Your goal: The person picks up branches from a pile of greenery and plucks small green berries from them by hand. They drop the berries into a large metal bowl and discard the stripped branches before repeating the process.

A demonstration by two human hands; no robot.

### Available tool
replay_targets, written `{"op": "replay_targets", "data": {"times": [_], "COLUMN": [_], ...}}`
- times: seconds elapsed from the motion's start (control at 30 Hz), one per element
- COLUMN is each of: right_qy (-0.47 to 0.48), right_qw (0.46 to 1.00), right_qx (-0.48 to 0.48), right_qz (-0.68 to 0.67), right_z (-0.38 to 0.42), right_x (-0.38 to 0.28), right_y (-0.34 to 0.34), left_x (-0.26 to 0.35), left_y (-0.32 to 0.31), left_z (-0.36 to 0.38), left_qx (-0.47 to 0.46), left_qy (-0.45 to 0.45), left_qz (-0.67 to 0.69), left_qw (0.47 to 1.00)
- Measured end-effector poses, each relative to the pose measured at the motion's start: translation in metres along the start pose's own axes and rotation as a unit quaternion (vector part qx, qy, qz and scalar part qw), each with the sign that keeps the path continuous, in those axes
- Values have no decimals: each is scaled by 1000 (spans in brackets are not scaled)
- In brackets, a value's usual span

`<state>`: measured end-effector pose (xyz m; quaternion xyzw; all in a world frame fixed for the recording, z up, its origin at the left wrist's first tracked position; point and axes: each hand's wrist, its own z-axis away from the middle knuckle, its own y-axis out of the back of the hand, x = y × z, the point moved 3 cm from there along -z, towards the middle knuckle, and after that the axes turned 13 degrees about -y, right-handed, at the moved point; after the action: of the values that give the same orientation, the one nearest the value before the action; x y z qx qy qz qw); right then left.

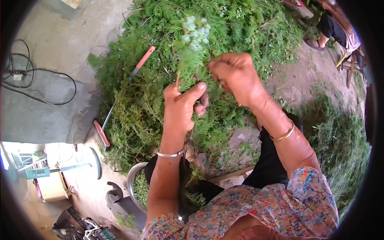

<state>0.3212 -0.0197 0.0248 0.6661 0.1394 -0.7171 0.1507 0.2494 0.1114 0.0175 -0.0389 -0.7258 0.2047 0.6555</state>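
My left hand point(185, 102) is closed round the lower stems of a green conifer sprig point(191, 64), which stands up from the fist. Pale blue-green cones point(196, 33) cluster at the sprig's blurred tip. Just right of the sprig is my right hand point(236, 76), its fingers curled and pinched together; whether anything lies between them is hidden. Beneath both hands spreads a large heap of cut conifer branches point(140, 104). A metal basin point(131, 180) of small green cones stands beside my left elbow.
A broom with a pink handle point(145, 58) lies against the heap's left side. Black cable point(48, 102) loops over the concrete at left. More branches point(336, 140) lie at right. Another person's foot point(320, 42) and a wooden stool point(352, 66) show at upper right.
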Motion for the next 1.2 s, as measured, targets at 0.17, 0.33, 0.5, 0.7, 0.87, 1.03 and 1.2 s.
{"op": "replay_targets", "data": {"times": [0.17, 0.33, 0.5, 0.7, 0.87, 1.03, 1.2], "right_qy": [-131, -200, -239, -219, -207, -165, -131], "right_qw": [937, 919, 946, 963, 953, 915, 944], "right_qx": [-12, -6, -10, -38, 38, 74, -17], "right_qz": [-324, -339, -218, -154, -219, -360, -303], "right_z": [-11, -6, -3, 0, -15, -24, -14], "right_x": [-4, 2, 20, 19, 18, 5, -1], "right_y": [31, 29, 9, -6, 12, 38, 22], "left_x": [10, 16, 20, 18, 12, 15, 8], "left_y": [10, 25, 31, 30, 21, 16, 10], "left_z": [4, 4, 6, 9, 14, 21, 17], "left_qx": [-16, 12, -10, -2, -42, -39, -58], "left_qy": [-4, 2, -17, 9, 25, 35, 36], "left_qz": [82, 103, 124, 138, 103, 120, 107], "left_qw": [997, 995, 992, 990, 993, 991, 992]}}
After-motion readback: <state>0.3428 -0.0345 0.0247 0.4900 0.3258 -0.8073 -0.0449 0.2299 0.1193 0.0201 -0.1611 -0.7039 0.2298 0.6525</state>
